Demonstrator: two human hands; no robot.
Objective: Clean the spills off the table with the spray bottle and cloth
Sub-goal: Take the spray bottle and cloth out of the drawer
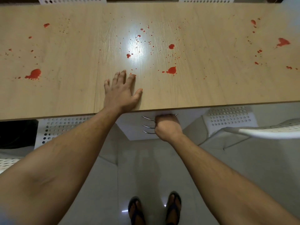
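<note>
Wooden grained table (211, 88), red splatters (171, 70), left hand (121, 93) flat

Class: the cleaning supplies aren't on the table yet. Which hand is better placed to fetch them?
Right. The right hand grips a drawer handle below the table edge, while the left hand lies flat on top among the red spills.

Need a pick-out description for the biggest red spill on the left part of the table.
Start at the long wooden table, then go to its left panel, left of the flat left hand. The spill is the red blot near the front edge. Unlike the small specks around it, it is a wide blob with short drips fanning toward the left.
</note>
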